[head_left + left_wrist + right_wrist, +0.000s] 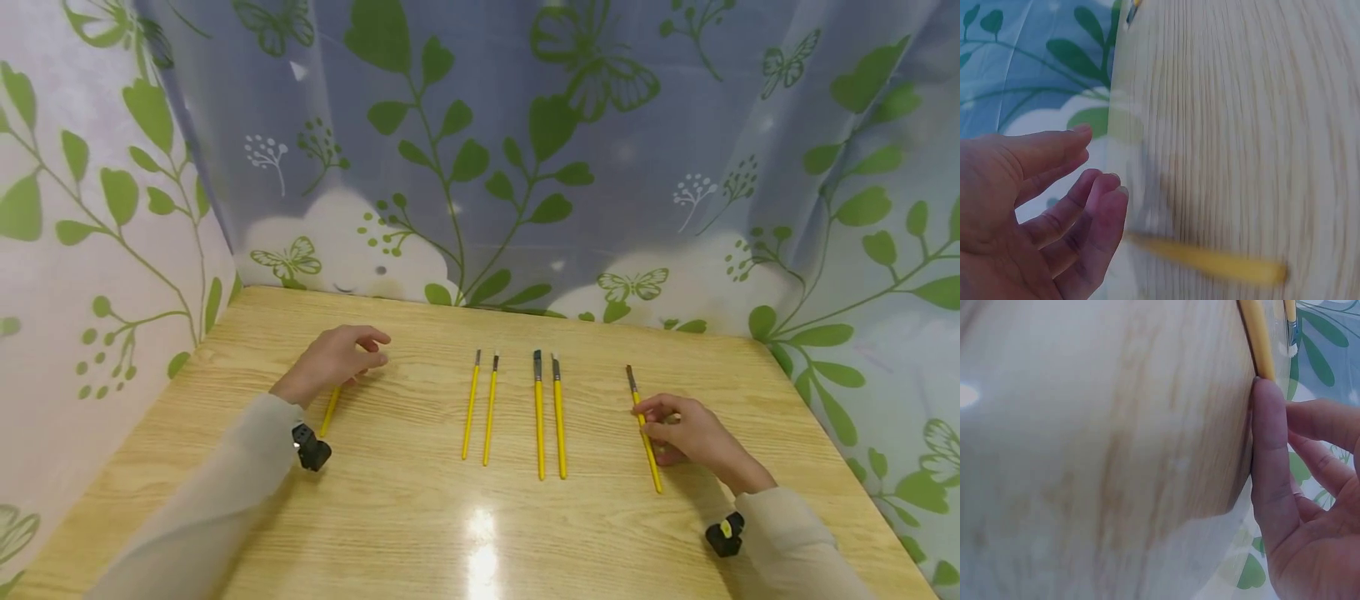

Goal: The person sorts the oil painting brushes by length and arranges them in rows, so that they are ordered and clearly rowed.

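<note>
My left hand point(333, 358) hovers at the left of the wooden table, its fingers loosely bent with nothing between them. Under it lies a yellow-handled paintbrush point(328, 412), its upper part hidden by the hand in the head view; the left wrist view shows the yellow handle point(1222, 262) apart from the fingers. On the right, my right hand point(693, 433) pinches another yellow paintbrush point(655, 473) around mid-handle, its dark bristles pointing away from me. In the right wrist view, a fingertip meets the yellow handle point(1257, 337).
Two thin paintbrushes point(471, 408) lie side by side at the table's middle, with two thicker paintbrushes point(540, 425) just right of them, all bristles away from me. A leaf-patterned curtain point(480, 167) borders the wooden table point(405, 517) at the back and sides.
</note>
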Tool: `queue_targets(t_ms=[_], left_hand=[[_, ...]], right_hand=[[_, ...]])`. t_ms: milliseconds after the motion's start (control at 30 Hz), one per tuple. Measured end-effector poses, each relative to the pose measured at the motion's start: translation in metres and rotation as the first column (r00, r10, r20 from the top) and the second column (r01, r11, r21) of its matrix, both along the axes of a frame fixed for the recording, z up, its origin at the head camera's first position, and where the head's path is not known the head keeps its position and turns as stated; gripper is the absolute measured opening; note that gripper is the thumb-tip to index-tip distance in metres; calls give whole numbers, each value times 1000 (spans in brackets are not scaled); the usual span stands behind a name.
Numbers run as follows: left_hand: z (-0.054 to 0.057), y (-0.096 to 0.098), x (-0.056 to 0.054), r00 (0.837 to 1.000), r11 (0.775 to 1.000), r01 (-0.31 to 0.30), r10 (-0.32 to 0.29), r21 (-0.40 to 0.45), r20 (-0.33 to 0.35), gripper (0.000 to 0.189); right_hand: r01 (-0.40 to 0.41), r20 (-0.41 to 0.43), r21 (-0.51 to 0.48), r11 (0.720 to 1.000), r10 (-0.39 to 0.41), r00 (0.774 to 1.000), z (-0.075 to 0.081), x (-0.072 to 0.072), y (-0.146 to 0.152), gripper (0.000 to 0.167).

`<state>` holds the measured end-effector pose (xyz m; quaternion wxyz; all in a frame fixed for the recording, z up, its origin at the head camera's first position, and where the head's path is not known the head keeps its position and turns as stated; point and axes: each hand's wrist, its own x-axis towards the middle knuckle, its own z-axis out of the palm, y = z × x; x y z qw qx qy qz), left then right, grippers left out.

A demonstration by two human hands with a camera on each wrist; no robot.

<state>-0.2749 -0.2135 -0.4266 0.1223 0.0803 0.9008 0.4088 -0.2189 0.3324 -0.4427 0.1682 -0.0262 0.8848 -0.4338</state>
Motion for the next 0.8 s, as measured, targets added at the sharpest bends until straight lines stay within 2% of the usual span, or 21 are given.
queue_targets(t_ms=[433, 800], left_hand=[[-6, -34, -4, 999, 992, -37, 34, -123, -28, 48], [-11, -42, -3, 994, 973, 5, -30, -232, -103, 45]], right_hand=[[6, 1, 13, 1000, -6, 1000, -2, -1, 1, 36], [-6, -13, 8, 1000, 6, 1000, -2, -1, 2, 36]])
